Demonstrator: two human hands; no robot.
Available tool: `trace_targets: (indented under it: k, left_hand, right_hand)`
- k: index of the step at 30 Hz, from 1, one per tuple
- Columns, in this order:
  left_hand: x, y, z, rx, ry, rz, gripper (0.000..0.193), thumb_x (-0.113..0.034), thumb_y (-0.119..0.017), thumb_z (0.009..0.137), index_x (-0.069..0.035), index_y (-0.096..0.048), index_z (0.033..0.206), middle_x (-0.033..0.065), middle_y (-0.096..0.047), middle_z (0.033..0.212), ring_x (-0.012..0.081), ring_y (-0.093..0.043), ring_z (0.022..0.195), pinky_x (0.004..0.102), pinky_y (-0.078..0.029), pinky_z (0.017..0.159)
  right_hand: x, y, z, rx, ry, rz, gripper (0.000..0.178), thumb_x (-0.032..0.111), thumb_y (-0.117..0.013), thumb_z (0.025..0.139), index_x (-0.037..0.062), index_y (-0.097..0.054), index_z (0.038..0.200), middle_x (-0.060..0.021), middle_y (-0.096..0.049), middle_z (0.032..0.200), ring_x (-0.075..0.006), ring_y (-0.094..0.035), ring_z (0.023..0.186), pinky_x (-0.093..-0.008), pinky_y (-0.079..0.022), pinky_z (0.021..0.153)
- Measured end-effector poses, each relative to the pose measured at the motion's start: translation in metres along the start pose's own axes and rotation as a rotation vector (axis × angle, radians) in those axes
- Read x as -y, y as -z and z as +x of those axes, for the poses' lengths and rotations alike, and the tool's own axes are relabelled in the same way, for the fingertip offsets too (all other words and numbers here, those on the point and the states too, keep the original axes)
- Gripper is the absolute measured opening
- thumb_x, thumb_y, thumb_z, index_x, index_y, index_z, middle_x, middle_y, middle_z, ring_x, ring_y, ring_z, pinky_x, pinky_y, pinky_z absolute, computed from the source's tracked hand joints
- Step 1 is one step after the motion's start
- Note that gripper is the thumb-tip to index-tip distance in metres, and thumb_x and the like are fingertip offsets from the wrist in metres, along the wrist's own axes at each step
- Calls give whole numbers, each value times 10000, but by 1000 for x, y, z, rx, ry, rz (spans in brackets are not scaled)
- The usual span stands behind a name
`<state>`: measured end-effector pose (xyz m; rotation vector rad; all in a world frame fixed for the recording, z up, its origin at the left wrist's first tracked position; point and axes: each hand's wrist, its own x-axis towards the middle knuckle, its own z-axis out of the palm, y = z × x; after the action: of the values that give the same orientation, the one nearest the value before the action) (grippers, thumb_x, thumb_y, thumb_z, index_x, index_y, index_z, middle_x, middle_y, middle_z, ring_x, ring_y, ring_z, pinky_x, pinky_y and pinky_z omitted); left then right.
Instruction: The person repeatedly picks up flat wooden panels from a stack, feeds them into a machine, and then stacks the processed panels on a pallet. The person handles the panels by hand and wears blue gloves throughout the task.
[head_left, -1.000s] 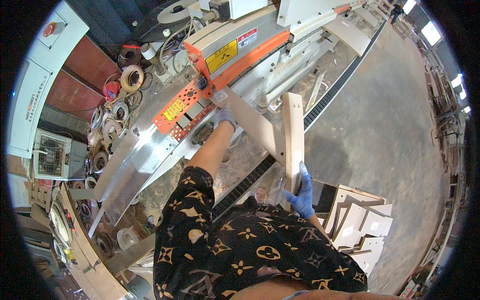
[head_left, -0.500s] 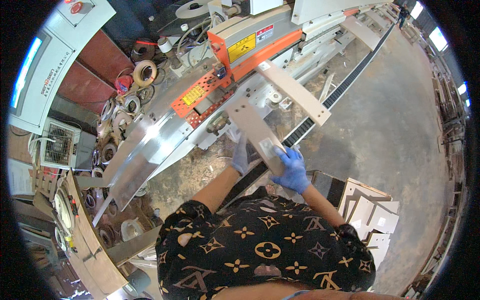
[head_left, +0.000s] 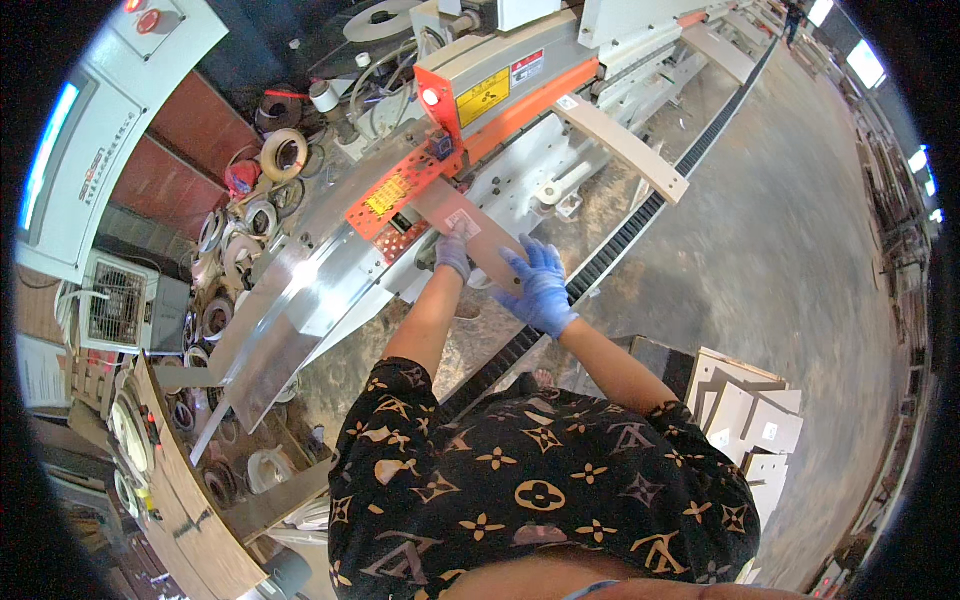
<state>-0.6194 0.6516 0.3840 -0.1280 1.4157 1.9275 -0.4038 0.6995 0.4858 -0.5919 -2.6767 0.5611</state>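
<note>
A narrow flat board (head_left: 487, 240) with a white label runs slantwise from my hands to the machine. Its far end lies at the perforated orange guard (head_left: 392, 197), partly hidden beneath it. My left hand (head_left: 453, 256), in a pale bluish glove, is closed on the board's left edge near the label; some of its fingers are hidden. At the near end, my right hand (head_left: 541, 290) in a blue glove touches the board with its fingers spread, close to a small hole.
Another board (head_left: 625, 150) juts out of the machine farther along, above a black roller track (head_left: 620, 245). Pale panels (head_left: 745, 415) are stacked at lower right. Rolls of edge banding (head_left: 284, 154) crowd the left, behind the metal machine table (head_left: 300, 270). A control cabinet (head_left: 120, 110) stands at upper left.
Both hands and the board have moved forward, bringing its far end to the orange guard. My right hand's fingers have spread at the near end. The other board has shifted right along the machine.
</note>
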Motion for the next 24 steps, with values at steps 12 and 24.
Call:
trace_targets:
  k: [12,24]
  left_hand:
    - [-3,-18,3,23,-39,64,377,-392,-483,956,-119,-556,1206,34,-614,1124,234,-568,1018,374,-460,916]
    - [12,-108,124,100,260,229,533,-444,-450,918,-98,-502,1321,161,-520,1323,322,-500,1197,440,-445,997]
  right_hand:
    - [-48,49,-107,-328,-205,213,568,345,-762,730,113,-588,1218,-208,-476,1338,-389,-463,1213,-482,-356,1011]
    - [-75,108,-240,-433,-863,-43,570,398,-688,779,153,-554,1276,-174,-428,1375,-370,-378,1290,-485,-281,1084]
